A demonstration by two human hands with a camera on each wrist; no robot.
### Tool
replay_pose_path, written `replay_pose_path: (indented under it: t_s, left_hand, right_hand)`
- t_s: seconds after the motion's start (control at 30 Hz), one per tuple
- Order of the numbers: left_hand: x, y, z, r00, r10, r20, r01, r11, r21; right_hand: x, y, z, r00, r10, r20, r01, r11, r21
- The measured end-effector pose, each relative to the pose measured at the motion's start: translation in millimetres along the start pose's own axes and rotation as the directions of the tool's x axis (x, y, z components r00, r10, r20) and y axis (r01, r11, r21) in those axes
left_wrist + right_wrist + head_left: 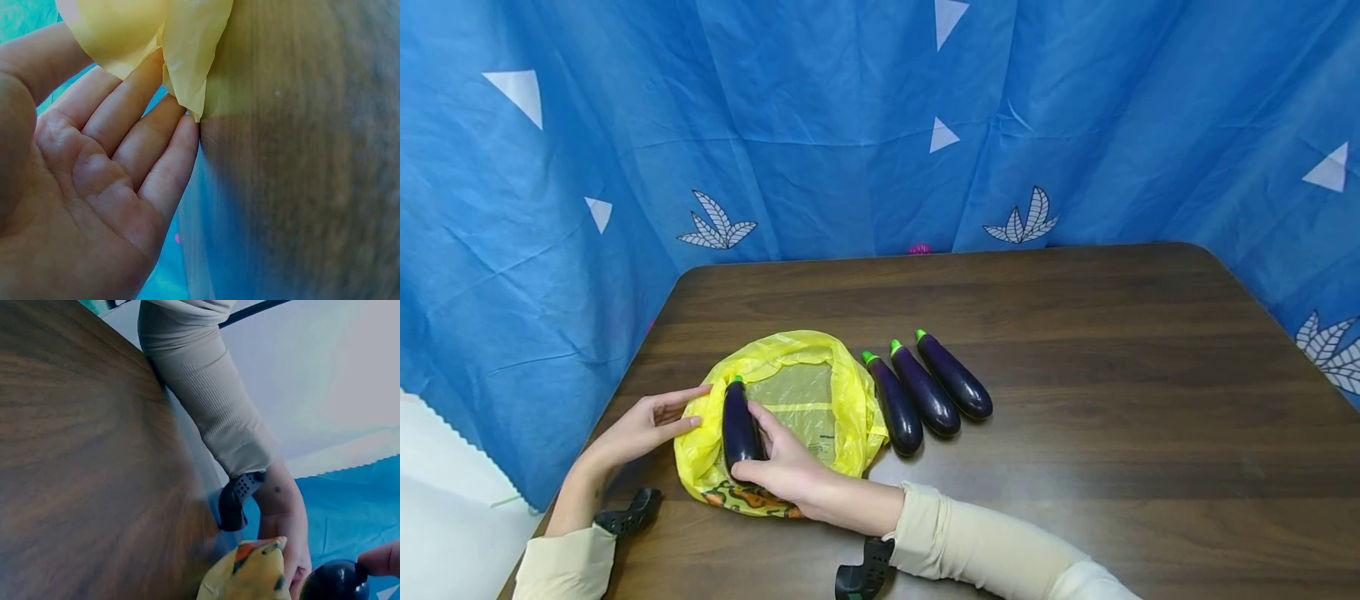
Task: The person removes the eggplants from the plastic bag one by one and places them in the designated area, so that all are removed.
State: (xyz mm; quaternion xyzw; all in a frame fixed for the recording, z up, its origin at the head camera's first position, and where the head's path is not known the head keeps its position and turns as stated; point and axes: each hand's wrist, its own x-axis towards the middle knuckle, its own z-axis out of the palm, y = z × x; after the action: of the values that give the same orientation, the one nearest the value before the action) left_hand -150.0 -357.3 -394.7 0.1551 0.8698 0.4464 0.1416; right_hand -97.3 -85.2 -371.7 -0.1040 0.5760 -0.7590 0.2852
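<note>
In the head view, my right hand (801, 475) grips a dark purple eggplant (741, 429) with a green tip, thumb at its lower end and fingers along its right side. The eggplant is over the left part of the mouth of a yellow plastic bag (856, 400). My left hand (638, 429) touches the bag's left side with fingers and thumb spread apart. The left wrist view shows its fingers (128, 128) nearly straight, the tips partly hidden behind yellow plastic (194, 56). In the right wrist view, the eggplant's rounded end (337, 581) shows beside a thumb.
Three more eggplants, one nearest the bag (895, 408), one in the middle (927, 392) and one farthest right (957, 377), lie side by side on the brown wooden table (1112, 375). A blue patterned curtain (850, 125) hangs behind. Black wrist devices (865, 571) sit below both wrists.
</note>
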Motion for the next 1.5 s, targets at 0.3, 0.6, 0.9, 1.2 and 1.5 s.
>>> replay_pose_path:
  t_s: [0.3, 0.6, 0.9, 1.2, 1.5]
  left_hand:
    - [-0.9, 1.1, -0.6, 1.0, -0.011, -0.005, 0.011, 0.999, 0.032]
    - [1.7, -0.4, 0.0, 1.0, 0.019, 0.001, -0.019, 1.0, 0.023]
    - [-0.4, 0.4, 0.8, 1.0, 0.011, -0.003, -0.011, 0.999, 0.031]
    - [-2.8, -1.2, -1.3, 1.0, 0.01, 0.003, -0.01, 1.0, 0.008]
    - [-2.5, 2.6, 0.3, 1.0, 0.002, 0.002, -0.002, 1.0, 0.011]
  right_hand:
    - [-6.5, -10, -18, 0.996, -0.022, 0.082, 0.009, 0.988, 0.156]
    - [-20.8, -26, -46, 0.992, -0.092, 0.09, 0.077, 0.985, 0.153]
    - [-26.3, -41, -77, 0.989, -0.118, 0.094, 0.104, 0.984, 0.142]
    - [-34.5, -56, -103, 0.989, -0.132, 0.067, 0.122, 0.983, 0.134]
    - [-45.9, -72, -139, 0.988, -0.151, 0.029, 0.148, 0.986, 0.079]
